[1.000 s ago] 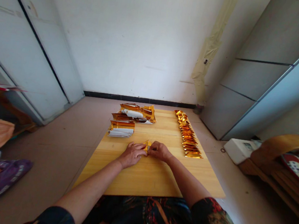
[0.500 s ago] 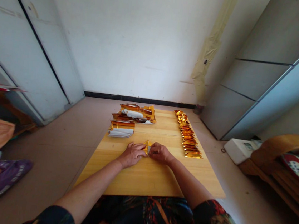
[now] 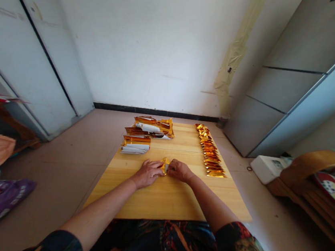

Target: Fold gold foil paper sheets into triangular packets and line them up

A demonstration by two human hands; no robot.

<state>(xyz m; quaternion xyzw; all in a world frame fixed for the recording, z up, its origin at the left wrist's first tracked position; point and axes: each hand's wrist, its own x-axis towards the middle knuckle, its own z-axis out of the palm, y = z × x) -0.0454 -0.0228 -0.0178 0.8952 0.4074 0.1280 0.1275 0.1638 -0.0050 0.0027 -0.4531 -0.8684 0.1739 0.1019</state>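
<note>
A small piece of gold foil paper (image 3: 164, 166), with a pale patch showing, lies on the wooden tabletop between my hands. My left hand (image 3: 149, 172) rests at its left side, thumb and fingers gripping that edge against the wood. At the right side, my right hand (image 3: 179, 170) has its fingers curled in a pinch on the paper; its fingertips are partly hidden. To the right runs a row of folded gold foil pieces (image 3: 212, 155), set close together. Beyond my left hand lie stacks of gold foil sheets (image 3: 137, 140) and a pale rolled or folded bundle (image 3: 135, 149).
More loose foil sheets (image 3: 167, 125) lie at the table's far left. The wooden table (image 3: 171, 202) reaches close to my lap. A white box (image 3: 265, 169) and a wooden seat (image 3: 316, 170) stand at right, a purple bag (image 3: 11, 196) at left.
My right hand has shifted very slightly at the paper's right edge. The left hand and the other foil pieces stay where they were.
</note>
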